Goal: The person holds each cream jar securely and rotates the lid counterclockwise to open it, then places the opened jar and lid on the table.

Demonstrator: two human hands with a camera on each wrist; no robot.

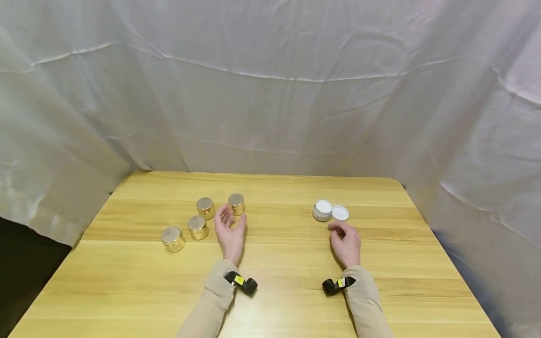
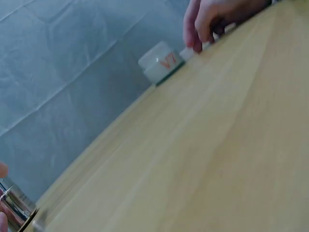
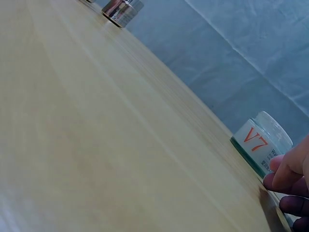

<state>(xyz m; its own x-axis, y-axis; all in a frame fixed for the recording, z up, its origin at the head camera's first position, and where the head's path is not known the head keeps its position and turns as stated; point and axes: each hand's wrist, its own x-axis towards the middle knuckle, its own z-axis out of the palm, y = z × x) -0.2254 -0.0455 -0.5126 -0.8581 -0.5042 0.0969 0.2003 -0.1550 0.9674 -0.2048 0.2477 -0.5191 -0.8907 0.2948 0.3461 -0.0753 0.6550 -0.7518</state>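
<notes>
My left hand is spread, its thumb apart from the fingers, just in front of a gold lidded jar. Whether it touches that jar I cannot tell. Three more gold jars stand upright to its left. On the right is a white jar without its lid, marked "V7" in orange in the right wrist view. A white round lid lies flat beside it. My right hand hovers just in front of these with loosely bent fingers, holding nothing visible.
The wooden table has a rounded far right corner. Grey cloth hangs behind it and along both sides. A black wrist camera is strapped to the left sleeve, another camera to the right one.
</notes>
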